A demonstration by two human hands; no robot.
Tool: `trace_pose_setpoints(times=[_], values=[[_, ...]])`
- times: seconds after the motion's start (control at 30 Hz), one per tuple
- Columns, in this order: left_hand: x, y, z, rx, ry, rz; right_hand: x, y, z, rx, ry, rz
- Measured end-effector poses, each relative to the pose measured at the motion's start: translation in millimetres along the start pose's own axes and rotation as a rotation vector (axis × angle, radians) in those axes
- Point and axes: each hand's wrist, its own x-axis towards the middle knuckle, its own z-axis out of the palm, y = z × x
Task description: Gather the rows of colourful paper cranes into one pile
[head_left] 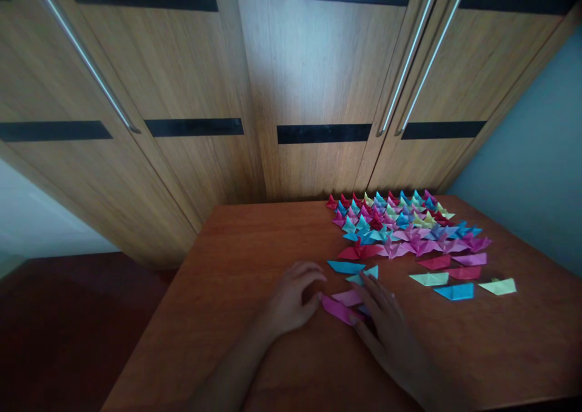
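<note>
1. I take the pink paper [341, 308] as my landmark; it lies flat on the wooden table [236, 260], near the front edge and well short of the folded pieces.
2. My left hand [291, 300] sits just left of the pink paper, fingers curled, thumb touching the paper's left tip; it pins rather than grips.
3. My right hand [386, 324] lies open and flat just right of the pink paper, fingertips pressing its right part down.
4. I judge the step in hand to be creasing a fold. The next move calls for steady pressure along the edge and aligned corners.
5. The pink paper looks thin, partly folded, with a pointed left end; a lighter flap shows on top.
6. Just beyond it lie a blue piece [345, 266] and a teal piece [366, 274]; farther beyond, rows of folded paper shapes [400, 224] in many colours.
</note>
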Motion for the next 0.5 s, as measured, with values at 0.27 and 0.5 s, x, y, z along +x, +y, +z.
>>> trace_pose_setpoints(times=[0.27,0.5], values=[[-3,5,7.6,0.145,-0.030,0.073,2,29,-25,0.125,0.148,0.082],[7,21,21.6,0.305,-0.185,0.198,-14,145,-64,-0.304,0.426,0.094]])
